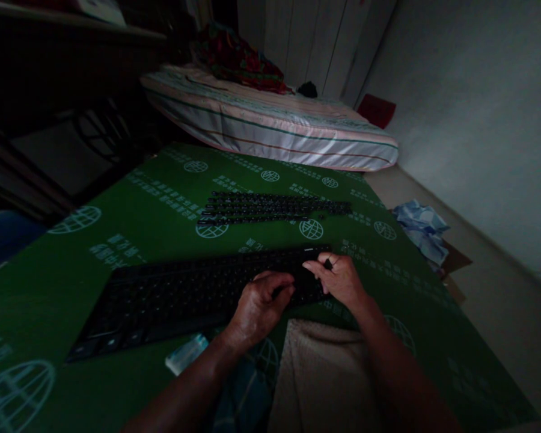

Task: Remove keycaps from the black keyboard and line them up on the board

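A black keyboard [171,297] lies on a green printed mat [130,210] in front of me. My left hand [260,304] rests on the keyboard's right part with its fingers curled, pressing down on the keys. My right hand [340,278] is at the keyboard's right end, fingers pinched on a small dark keycap [327,263]. Farther back on the mat lie rows of loose black keycaps [270,207] set out in a keyboard layout.
A small pale plastic item [186,353] lies by the keyboard's near edge. A beige cloth [320,373] covers my lap. A striped mattress [270,123] lies beyond the mat, a blue-white cloth [421,228] on the floor to the right, and dark furniture at left.
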Demonstrator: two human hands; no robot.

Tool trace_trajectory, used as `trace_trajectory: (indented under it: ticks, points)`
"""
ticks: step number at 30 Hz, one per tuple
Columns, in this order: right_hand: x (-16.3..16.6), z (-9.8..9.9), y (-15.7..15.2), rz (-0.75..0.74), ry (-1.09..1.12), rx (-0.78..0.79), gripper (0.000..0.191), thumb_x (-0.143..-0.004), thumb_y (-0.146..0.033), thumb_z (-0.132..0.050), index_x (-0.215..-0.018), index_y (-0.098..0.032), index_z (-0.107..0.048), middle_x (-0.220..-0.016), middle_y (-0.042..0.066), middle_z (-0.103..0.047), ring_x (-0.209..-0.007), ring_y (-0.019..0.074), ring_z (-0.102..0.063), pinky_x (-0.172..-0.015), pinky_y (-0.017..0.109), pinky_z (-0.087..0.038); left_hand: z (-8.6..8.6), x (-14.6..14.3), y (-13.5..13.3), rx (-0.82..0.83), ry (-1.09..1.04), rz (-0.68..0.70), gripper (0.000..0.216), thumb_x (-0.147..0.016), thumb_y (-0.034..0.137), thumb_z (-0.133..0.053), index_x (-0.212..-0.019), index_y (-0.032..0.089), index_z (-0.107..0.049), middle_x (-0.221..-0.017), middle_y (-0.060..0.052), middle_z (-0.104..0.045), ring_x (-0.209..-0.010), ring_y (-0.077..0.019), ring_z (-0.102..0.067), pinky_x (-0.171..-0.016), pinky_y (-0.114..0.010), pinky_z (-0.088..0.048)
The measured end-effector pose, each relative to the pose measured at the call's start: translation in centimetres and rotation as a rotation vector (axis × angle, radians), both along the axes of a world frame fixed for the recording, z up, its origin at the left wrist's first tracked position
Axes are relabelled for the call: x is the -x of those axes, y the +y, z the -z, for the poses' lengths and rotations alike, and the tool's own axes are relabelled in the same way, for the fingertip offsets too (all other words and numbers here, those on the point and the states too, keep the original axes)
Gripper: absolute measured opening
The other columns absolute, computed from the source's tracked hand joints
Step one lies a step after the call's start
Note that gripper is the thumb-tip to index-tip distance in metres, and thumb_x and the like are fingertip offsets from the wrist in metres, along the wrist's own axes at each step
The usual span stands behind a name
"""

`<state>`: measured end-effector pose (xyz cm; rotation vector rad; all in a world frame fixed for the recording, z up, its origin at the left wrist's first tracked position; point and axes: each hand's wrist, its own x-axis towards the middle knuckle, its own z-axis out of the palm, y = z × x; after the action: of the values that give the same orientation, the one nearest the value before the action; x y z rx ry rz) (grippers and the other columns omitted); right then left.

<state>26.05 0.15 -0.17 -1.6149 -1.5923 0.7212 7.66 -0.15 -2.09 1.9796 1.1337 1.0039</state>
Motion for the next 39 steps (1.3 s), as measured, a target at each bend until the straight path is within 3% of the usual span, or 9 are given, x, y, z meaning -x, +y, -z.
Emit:
trace_trajectory:
  ticks: [7, 11, 16, 20, 26, 39]
  points:
    - [0.3, 0.5, 0.5, 0.051, -0.129, -0.159, 0.044, -0.084, -0.049, -0.045, -0.049, -0.021, -0.045, -0.038, -0.004, -0.042, -0.039, 0.0091, -0.040, -0.043, 0.021, -0.033, -1.8, -0.9, -0.5, -0.105, 0.248, 0.093, 0.026, -0.071, 0.011, -0.056, -0.093, 0.020, -0.065, -0.085, -0.005, -0.068, -0.086, -0.0213, -0.060, -0.081, -0.034, -0.049]
    - [0.4, 0.7, 0.7, 0.058, -0.186, -0.252, 0.045, -0.085, -0.048, -0.043, -0.050, -0.019, -0.046, -0.044, -0.002, -0.047, -0.043, 0.0090, -0.042, -0.048, 0.021, -0.033, -2.8, -3.0, -0.5, -0.137, 0.315, 0.098, 0.019, -0.071, 0.012, -0.058, -0.088, 0.019, -0.064, -0.093, -0.007, -0.065, -0.095, -0.0254, -0.056, -0.088, -0.041, -0.046]
    - [0.6, 1.0, 0.7, 0.086, -0.225, -0.288, 0.044, -0.087, -0.046, -0.041, -0.054, -0.019, -0.053, -0.046, 0.000, -0.053, -0.043, 0.0095, -0.044, -0.048, 0.022, -0.032, -1.0, -5.2, 0.7, -0.150, 0.247, 0.064, 0.034, -0.068, 0.009, -0.063, -0.102, 0.016, -0.063, -0.104, -0.010, -0.063, -0.102, -0.0266, -0.053, -0.093, -0.041, -0.044]
    - [0.7, 1.4, 0.7, 0.081, -0.264, -0.304, 0.046, -0.088, -0.046, -0.039, -0.055, -0.019, -0.054, -0.048, 0.002, -0.057, -0.045, 0.0103, -0.048, -0.050, 0.022, -0.034, 0.1, -5.3, 1.1, -0.157, 0.212, 0.043, 0.027, -0.069, 0.011, -0.065, -0.094, 0.020, -0.067, -0.099, -0.007, -0.065, -0.099, -0.0259, -0.055, -0.089, -0.041, -0.046]
    - [0.8, 1.4, 0.7, 0.074, -0.252, -0.309, 0.046, -0.089, -0.045, -0.038, -0.055, -0.019, -0.054, -0.050, 0.003, -0.058, -0.046, 0.0106, -0.049, -0.051, 0.022, -0.035, 0.0, -5.1, 1.2, -0.155, 0.191, 0.049, 0.032, -0.067, 0.009, -0.068, -0.096, 0.020, -0.068, -0.104, -0.008, -0.066, -0.101, -0.0266, -0.055, -0.091, -0.042, -0.045]
    - [0.8, 1.5, 0.4, 0.087, -0.247, -0.324, 0.046, -0.089, -0.044, -0.039, -0.055, -0.018, -0.054, -0.048, 0.002, -0.055, -0.044, 0.0100, -0.048, -0.050, 0.022, -0.035, 0.4, -5.2, 1.2, -0.154, 0.155, 0.049, 0.022, -0.069, 0.009, -0.068, -0.086, 0.021, -0.071, -0.103, -0.005, -0.068, -0.103, -0.0261, -0.054, -0.090, -0.042, -0.045]
